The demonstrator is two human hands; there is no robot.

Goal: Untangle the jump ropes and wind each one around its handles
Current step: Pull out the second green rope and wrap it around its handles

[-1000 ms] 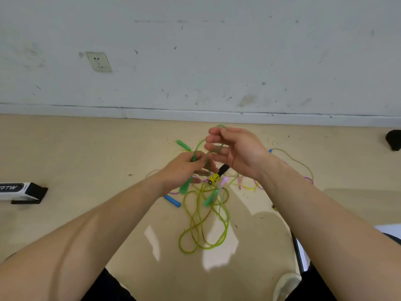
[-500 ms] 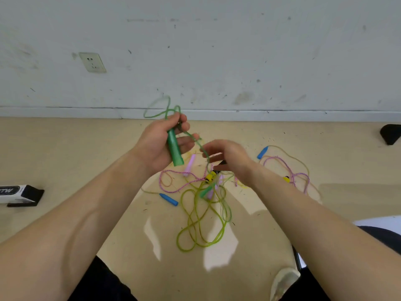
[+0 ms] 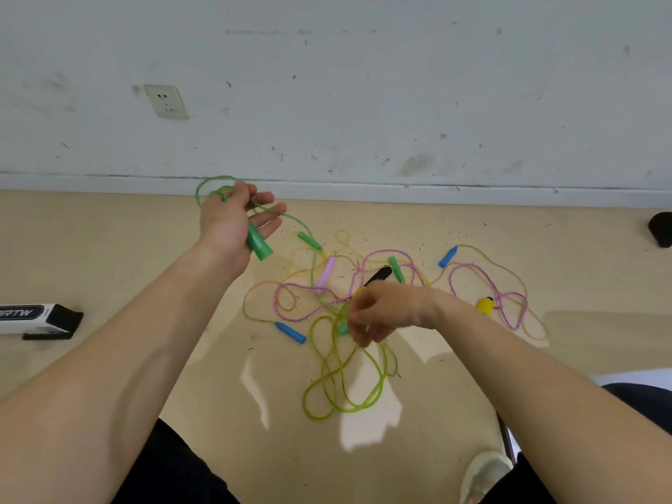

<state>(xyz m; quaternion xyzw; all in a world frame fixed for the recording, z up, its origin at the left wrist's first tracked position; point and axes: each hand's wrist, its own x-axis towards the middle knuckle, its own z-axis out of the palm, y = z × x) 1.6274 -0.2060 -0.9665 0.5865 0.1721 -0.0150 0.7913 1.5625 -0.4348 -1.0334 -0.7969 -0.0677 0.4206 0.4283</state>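
Standing over the heap, the person has the left hand [image 3: 236, 220] raised above the floor [image 3: 109, 256], close to the foot of the wall. A green handle [image 3: 259, 243] is lodged in the palm under the thumb. The other fingers [image 3: 269, 223] are only half bent and spread, and a few turns of thin green cord [image 3: 207, 187] loop over the top of that hand and trail down toward the pile. The right hand [image 3: 385, 312] is low, right on top of the tangle [image 3: 338, 303], with its fingers curled downward where the green cord meets a yellow-green rope [image 3: 342, 391]. It is blurred, so I cannot tell whether it has a strand pinched or is only picking at one.

The ropes lie badly crossed on the floor in front of the person. I can make out a pink rope [image 3: 472, 271], a pink handle [image 3: 325, 276], a black handle [image 3: 378, 275], a yellow handle [image 3: 485, 306], a blue handle [image 3: 290, 332] and another green one near the middle.

To my eye the green rope is the one being worked, freed and wound in the same go. Most of the job remains, since no rope is bundled yet. The next move calls for finding where the green cord passes under the pink and yellow-green strands. It should be lifted clear rather than tugged, or the knot will likely tighten. Then the slack can be fed up to the raised hand for another turn.
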